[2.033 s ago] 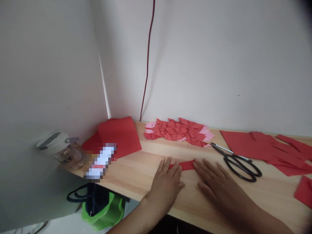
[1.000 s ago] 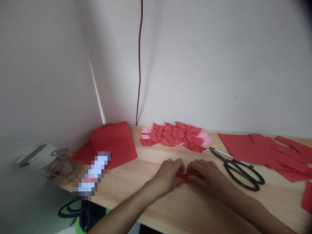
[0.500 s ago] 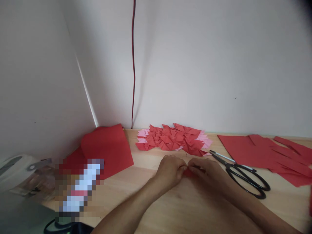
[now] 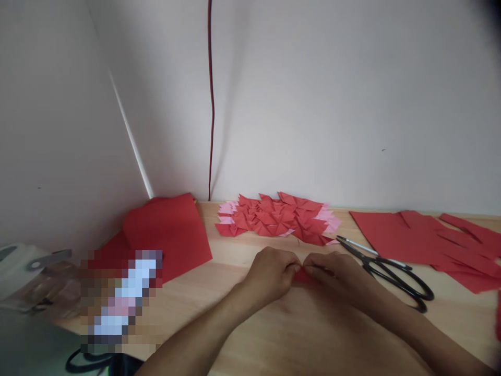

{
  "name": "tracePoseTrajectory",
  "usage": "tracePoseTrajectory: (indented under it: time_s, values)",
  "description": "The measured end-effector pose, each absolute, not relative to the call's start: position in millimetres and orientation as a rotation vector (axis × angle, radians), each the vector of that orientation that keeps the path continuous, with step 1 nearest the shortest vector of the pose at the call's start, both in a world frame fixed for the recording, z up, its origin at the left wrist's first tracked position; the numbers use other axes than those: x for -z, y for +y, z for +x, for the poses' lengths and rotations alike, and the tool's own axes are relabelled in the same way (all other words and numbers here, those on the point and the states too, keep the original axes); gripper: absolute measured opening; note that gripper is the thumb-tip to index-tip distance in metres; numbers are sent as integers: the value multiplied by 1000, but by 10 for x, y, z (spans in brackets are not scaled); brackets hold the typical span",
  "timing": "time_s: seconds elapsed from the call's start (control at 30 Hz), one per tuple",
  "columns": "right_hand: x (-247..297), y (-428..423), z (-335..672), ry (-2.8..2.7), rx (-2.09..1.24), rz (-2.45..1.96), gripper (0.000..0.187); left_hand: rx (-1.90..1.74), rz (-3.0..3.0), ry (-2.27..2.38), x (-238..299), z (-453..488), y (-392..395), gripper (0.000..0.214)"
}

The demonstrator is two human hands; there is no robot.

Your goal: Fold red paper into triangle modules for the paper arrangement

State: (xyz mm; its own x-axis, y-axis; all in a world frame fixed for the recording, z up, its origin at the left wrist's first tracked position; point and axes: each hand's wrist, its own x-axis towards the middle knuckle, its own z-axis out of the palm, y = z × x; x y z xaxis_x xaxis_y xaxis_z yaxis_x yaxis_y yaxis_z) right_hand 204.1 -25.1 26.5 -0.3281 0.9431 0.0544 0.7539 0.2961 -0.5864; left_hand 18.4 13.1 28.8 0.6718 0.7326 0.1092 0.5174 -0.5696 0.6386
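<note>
My left hand (image 4: 271, 274) and my right hand (image 4: 335, 277) meet at the middle of the wooden table (image 4: 313, 344). Both are closed in a pinch on a small red paper piece (image 4: 302, 275), most of it hidden under the fingers. Just beyond my hands lies a pile of folded red and pink paper shapes (image 4: 276, 216).
Black scissors (image 4: 391, 274) lie right of my right hand. Cut red paper strips (image 4: 426, 240) cover the far right. A red sheet (image 4: 164, 235) lies at the left corner, a jar with a lid (image 4: 27, 277) at the left edge. A red cable (image 4: 211, 99) runs down the wall.
My hands were flat on a red strip two seconds ago; they have since curled together and pinch the paper. The view has shifted left.
</note>
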Motion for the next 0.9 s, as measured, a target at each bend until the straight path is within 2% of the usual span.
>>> tracePoseTrajectory:
  time_s: [0.3,0.4,0.63,0.9]
  values:
    - [-210,-233,2154,-2218,-878,-1568,26,-460,2521,902,-290,221,59,20]
    - [-250,-237,2151,-2207,-852,-1567,31,-474,2366,985,-343,186,81,17]
    - [-251,-250,2143,-2144,-981,-1587,26,-452,2085,933,-412,131,126,12]
    - [-274,-337,2032,-2140,-889,-1613,23,-297,2406,952,-366,120,98,13]
